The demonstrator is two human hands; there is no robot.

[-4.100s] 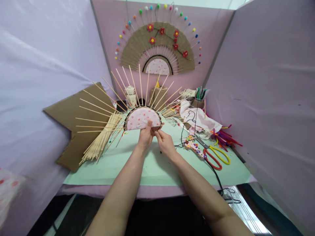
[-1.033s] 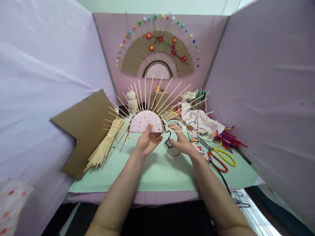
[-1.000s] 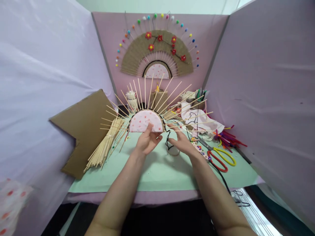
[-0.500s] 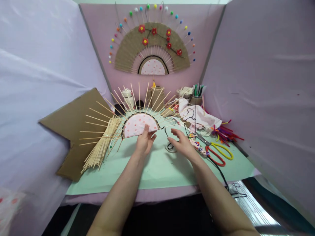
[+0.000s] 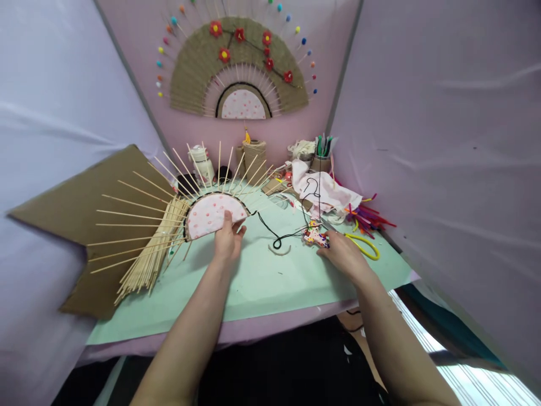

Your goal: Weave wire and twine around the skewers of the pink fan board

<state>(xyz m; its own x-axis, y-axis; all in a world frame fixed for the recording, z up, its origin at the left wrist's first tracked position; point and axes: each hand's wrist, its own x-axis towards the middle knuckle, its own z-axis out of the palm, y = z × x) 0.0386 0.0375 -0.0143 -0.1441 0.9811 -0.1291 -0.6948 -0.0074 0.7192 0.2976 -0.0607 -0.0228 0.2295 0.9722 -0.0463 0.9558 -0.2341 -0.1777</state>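
My left hand [image 5: 228, 239] pinches the lower right edge of a half-round fan base [image 5: 207, 217] covered in pink spotted fabric, thumb on top. Thin wooden sticks [image 5: 141, 211] fan out from its curved rim, which has black cord along it. A black cord [image 5: 270, 228] trails from the base's right corner across the table and loops. Over on the right, my right hand [image 5: 344, 254] is closed around the handle of a colourfully patterned glue gun [image 5: 315, 234]; its fingers are partly hidden. Right beside that hand lie scissors with a yellow handle loop [image 5: 367, 248]; their red loop is covered.
A bundle of sticks [image 5: 146, 256] and cut cardboard [image 5: 93, 208] lie left. Twine spools [image 5: 255, 160], a white bottle [image 5: 202, 166], pink fabric [image 5: 323, 186] and pipe cleaners [image 5: 367, 217] stand or lie behind. A finished fan [image 5: 240, 67] hangs on the back wall.
My right hand has moved right and down from above the cord onto the glue gun's handle. My left hand still holds the fan base. The view has turned to the right.
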